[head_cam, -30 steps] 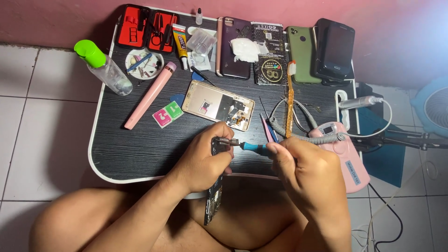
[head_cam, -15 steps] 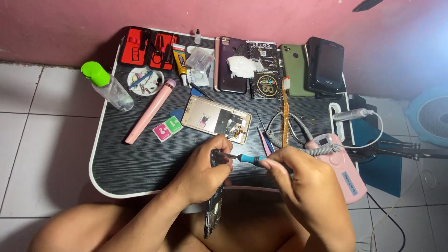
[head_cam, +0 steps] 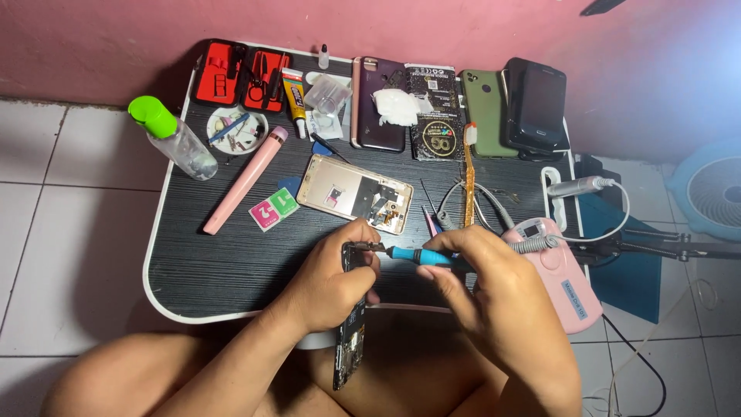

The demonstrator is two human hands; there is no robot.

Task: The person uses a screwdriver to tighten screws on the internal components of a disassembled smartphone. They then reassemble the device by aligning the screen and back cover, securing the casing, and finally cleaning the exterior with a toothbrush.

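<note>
Low black wood-grain table with white rim, set against a pink wall. On it, gold opened phone back housing lying flat near centre; pink cylindrical tube slanted to its left. Left hand at the table's near edge, fingers clamped on a dark stripped phone frame held on edge, lower end hanging below the table. Right hand, fingers closed round a blue-handled screwdriver, tip touching the frame's top end.
</note>
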